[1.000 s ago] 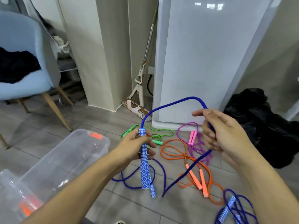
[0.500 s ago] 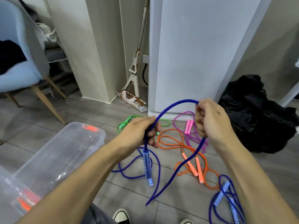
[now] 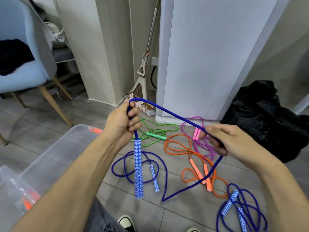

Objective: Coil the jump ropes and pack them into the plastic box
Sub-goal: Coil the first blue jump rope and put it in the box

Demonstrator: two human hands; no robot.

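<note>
The left hand (image 3: 122, 122) grips the blue rope (image 3: 168, 109) in a fist, its patterned handle (image 3: 138, 168) hanging below. The right hand (image 3: 224, 139) pinches the same rope further along with curled fingers (image 3: 215, 144). Left of the handle sits the plastic box (image 3: 55, 153) on the floor.

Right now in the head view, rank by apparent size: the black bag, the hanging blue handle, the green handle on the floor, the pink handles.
1. black bag
2. hanging blue handle, though it is nearer the camera
3. green handle and pink handles: too alike to rank
</note>
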